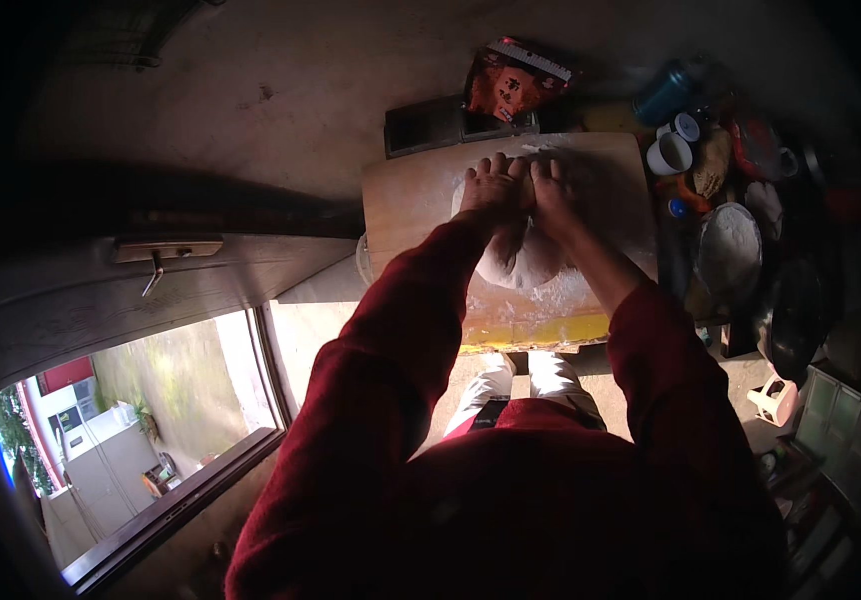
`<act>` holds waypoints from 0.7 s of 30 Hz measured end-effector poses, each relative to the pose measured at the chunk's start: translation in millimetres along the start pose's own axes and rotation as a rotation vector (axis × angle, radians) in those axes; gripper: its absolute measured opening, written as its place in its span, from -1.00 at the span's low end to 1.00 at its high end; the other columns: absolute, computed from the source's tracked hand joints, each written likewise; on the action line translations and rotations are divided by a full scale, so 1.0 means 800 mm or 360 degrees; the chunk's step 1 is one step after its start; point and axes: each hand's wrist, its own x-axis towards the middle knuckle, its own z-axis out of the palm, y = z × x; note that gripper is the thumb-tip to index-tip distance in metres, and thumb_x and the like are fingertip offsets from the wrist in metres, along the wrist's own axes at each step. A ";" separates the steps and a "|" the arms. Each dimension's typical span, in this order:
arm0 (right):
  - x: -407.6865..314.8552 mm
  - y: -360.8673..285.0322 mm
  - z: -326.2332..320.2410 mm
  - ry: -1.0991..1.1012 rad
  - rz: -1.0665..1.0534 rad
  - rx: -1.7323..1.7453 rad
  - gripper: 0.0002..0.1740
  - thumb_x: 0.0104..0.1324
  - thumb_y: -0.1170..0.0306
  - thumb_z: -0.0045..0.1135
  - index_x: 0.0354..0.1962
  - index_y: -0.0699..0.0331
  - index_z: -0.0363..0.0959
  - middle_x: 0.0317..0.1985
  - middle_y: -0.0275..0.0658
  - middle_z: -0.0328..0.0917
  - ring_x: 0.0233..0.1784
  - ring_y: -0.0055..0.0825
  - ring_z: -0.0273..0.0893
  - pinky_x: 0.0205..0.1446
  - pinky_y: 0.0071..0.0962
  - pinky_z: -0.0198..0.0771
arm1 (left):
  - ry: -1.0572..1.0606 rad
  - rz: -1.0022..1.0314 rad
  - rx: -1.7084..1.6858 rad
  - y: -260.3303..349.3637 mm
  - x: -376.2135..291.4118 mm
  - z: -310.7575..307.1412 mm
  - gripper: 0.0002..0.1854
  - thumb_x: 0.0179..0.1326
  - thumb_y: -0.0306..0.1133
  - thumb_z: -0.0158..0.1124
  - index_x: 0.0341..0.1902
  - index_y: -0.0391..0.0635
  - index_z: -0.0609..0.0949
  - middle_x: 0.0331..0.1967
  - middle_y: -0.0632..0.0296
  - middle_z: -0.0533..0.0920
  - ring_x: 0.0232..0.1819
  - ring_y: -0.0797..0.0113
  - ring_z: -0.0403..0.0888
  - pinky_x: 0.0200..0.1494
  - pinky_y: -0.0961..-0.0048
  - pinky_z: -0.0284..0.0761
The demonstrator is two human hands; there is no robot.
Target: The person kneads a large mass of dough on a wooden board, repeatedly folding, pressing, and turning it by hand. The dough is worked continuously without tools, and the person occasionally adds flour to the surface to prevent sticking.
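A large lump of pale dough (524,262) lies on a floured wooden board (415,202) in front of me. Both my hands press on its far part, side by side and nearly touching. My left hand (492,187) rests on the dough with its fingers pointing away from me. Beside it, my right hand (553,191) also bears on the dough, fingers forward. The near part of the dough bulges out below my wrists. Loose flour is scattered across the board. My palms and the dough beneath them are hidden.
Behind the board lies a red printed bag (513,82). At right are a bowl of flour (730,244), a white cup (669,154), a blue container (663,91) and a dark pan (792,319). A door with a handle (151,274) stands at left.
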 end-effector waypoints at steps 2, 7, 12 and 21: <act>-0.013 0.016 -0.024 -0.0299 -0.0186 0.0523 -0.08 0.10 0.38 0.39 0.40 0.21 0.17 0.41 0.09 0.21 0.50 0.04 0.19 0.50 -0.18 0.20 | 0.0342 0.0129 -0.0023 -0.006 -0.046 0.033 -0.22 0.00 -0.16 0.44 0.33 -0.03 0.37 0.29 -0.02 0.38 0.35 -0.14 0.31 0.35 -0.08 0.26; -0.071 0.002 -0.103 -0.0301 -0.0487 0.0358 0.13 -0.07 0.31 0.56 0.45 0.04 0.14 0.47 0.02 0.14 0.54 0.05 0.09 0.58 -0.03 0.00 | 0.0456 0.0471 -0.0019 0.034 -0.207 0.055 -0.14 0.04 -0.29 0.39 0.46 -0.08 0.30 0.33 -0.03 0.34 0.44 -0.12 0.23 0.51 -0.18 0.01; -0.129 -0.036 0.008 -0.0035 -0.0075 0.0029 -0.06 0.00 0.16 0.51 0.36 0.04 0.32 0.42 0.05 0.26 0.44 0.04 0.26 0.50 -0.03 0.14 | 0.0451 0.0227 0.0105 -0.007 -0.159 0.028 0.10 -0.10 -0.06 0.55 0.55 0.04 0.20 0.44 -0.05 0.26 0.49 -0.20 0.16 0.48 -0.24 0.04; 0.051 0.021 0.050 0.0036 -0.0067 0.0832 -0.25 0.15 0.23 0.37 0.22 0.40 0.32 0.14 -0.02 0.51 0.21 -0.10 0.51 0.21 -0.17 0.43 | 0.0123 -0.0194 0.0143 -0.031 0.029 0.026 -0.20 -0.18 -0.11 0.58 0.19 0.02 0.44 0.06 0.08 0.58 0.14 -0.04 0.56 0.05 -0.04 0.54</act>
